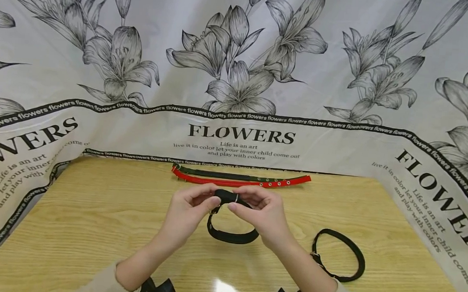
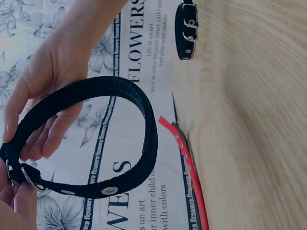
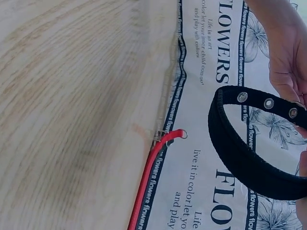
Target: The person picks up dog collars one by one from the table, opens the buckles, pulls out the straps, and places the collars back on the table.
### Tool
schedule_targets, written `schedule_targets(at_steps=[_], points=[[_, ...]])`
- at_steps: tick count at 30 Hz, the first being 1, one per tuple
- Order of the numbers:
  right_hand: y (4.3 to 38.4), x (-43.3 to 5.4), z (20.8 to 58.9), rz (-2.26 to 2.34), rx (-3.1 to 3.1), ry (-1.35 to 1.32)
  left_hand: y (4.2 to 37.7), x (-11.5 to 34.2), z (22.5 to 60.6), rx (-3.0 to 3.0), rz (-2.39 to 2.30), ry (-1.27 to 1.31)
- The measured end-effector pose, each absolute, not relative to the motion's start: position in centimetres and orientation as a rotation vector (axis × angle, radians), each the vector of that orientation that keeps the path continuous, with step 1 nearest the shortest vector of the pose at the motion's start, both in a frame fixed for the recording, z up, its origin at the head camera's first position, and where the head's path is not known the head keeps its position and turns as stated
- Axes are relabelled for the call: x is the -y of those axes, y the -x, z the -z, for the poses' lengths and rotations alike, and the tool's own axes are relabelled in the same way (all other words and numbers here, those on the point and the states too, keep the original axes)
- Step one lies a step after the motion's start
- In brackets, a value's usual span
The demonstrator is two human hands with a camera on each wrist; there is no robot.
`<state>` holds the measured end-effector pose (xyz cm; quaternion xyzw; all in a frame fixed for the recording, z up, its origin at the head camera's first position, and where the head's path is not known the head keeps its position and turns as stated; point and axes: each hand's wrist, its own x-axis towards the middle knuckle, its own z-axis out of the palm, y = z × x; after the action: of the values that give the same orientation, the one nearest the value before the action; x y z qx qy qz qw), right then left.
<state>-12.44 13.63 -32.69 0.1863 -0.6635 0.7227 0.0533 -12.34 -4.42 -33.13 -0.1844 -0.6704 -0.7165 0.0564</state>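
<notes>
A black pet collar [image 1: 232,237], closed into a loop, hangs above the middle of the table between both hands. My left hand [image 1: 187,210] pinches its upper left part, by the buckle. With thumb and fingers my right hand [image 1: 264,212] grips the strap just right of a metal ring. In the left wrist view the collar [image 2: 148,139] shows its padded band, buckle and metal eyelets; the right wrist view shows the collar [image 3: 235,163] with several eyelets along the strap.
A second black collar [image 1: 361,261] lies looped on the table at the right. Along the back edge a red collar [image 1: 215,181] and a dark green collar [image 1: 224,175] lie stretched out. A printed flower cloth [image 1: 238,137] hangs behind and around the wooden table [image 1: 93,218].
</notes>
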Motion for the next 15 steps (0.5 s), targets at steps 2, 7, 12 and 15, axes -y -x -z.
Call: schedule_targets(at_steps=[2,7,12,15], points=[[12.5,-13.5,32.8,-2.210,1.996,-0.573,12.3,4.4,33.2,2.017,2.177,0.518],[12.9,-13.6,33.4,-2.238,2.008,-0.615,12.2,4.3,33.5,1.973,2.182,0.420],[13.4,-14.8,33.4,-2.261,2.129,-0.714,12.2,4.6,34.1,2.012,1.897,0.578],[13.4,-15.2,32.8,-2.190,2.211,-0.692,12.6,4.8,34.5,2.008,1.668,0.699]])
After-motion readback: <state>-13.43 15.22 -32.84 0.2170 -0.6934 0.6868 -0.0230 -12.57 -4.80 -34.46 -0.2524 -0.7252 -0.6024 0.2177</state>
